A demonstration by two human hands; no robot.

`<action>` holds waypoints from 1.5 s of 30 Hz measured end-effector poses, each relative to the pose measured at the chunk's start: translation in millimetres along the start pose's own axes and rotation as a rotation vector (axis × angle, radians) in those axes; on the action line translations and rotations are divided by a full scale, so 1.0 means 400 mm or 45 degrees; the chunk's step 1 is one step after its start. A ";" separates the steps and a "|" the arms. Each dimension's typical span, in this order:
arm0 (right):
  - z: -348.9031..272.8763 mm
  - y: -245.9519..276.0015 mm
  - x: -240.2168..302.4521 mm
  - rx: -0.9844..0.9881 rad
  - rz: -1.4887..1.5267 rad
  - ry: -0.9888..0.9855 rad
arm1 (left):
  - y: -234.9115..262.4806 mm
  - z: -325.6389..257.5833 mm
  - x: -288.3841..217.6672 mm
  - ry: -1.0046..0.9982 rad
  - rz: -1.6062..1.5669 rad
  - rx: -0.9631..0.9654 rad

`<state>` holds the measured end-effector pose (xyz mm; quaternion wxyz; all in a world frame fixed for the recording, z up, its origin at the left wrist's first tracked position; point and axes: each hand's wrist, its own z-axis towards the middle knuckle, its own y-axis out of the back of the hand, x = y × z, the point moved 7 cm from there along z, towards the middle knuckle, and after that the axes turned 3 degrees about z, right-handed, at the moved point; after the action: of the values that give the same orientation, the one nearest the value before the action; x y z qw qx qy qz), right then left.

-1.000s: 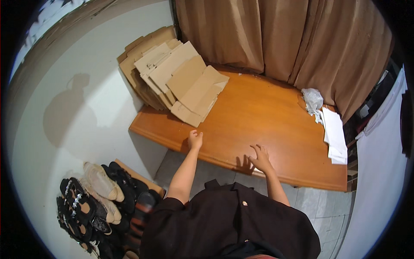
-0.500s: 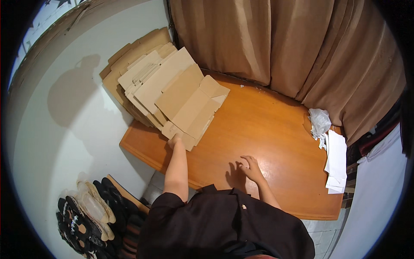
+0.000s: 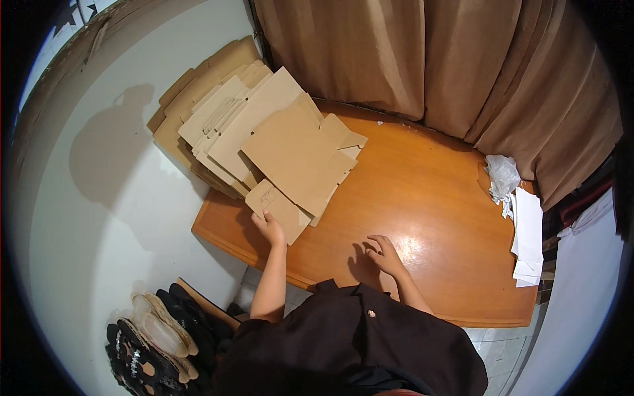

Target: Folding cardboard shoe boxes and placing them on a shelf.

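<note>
My left hand (image 3: 269, 228) grips the near flap of an unfolded cardboard box (image 3: 290, 152), thumb on top and fingers hidden beneath. This brown piece lies tilted on top of a stack of flattened cardboard boxes (image 3: 218, 132), which leans on the wall at the table's far left. Its flap carries a small printed mark. Over the wooden table (image 3: 396, 198), near its front edge, my right hand (image 3: 386, 256) hovers with fingers bent and apart, holding nothing.
On the table's right side are a crumpled clear plastic bag (image 3: 503, 175) and white paper sheets (image 3: 527, 234). Brown curtains (image 3: 370, 59) hang behind the table. Several shoes (image 3: 158, 330) sit at the lower left, beside the wall (image 3: 86, 244).
My left hand has drawn the near flap of the top cardboard box toward me and slightly right. A broad panel now covers the creased inside seen before. My right hand has barely moved.
</note>
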<state>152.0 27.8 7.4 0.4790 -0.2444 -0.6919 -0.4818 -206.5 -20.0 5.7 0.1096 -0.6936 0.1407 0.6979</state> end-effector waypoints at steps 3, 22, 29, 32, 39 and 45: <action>0.013 -0.017 0.028 0.037 0.020 0.063 | 0.031 -0.027 -0.089 -0.223 0.756 -0.321; -0.059 0.047 0.026 -0.055 -0.049 0.040 | -0.268 -0.003 0.008 0.446 -0.215 0.671; -0.116 0.226 -0.032 -0.812 0.018 0.048 | -0.212 -0.068 -0.234 0.022 -0.639 0.849; -0.205 0.340 0.111 -1.290 -0.129 0.273 | -0.155 -0.124 -0.358 0.019 -0.652 0.746; -0.316 0.432 0.220 -1.201 -0.513 0.364 | -0.212 -0.165 -0.323 0.157 -0.523 1.285; -0.431 0.454 0.251 -1.429 -0.623 0.238 | -0.308 -0.266 -0.324 0.234 -0.358 1.539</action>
<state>328.3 -64.4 189.4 0.2117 -0.2503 -0.3241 -0.8874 -62.1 63.8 129.8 0.5607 -0.5780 0.4269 0.4115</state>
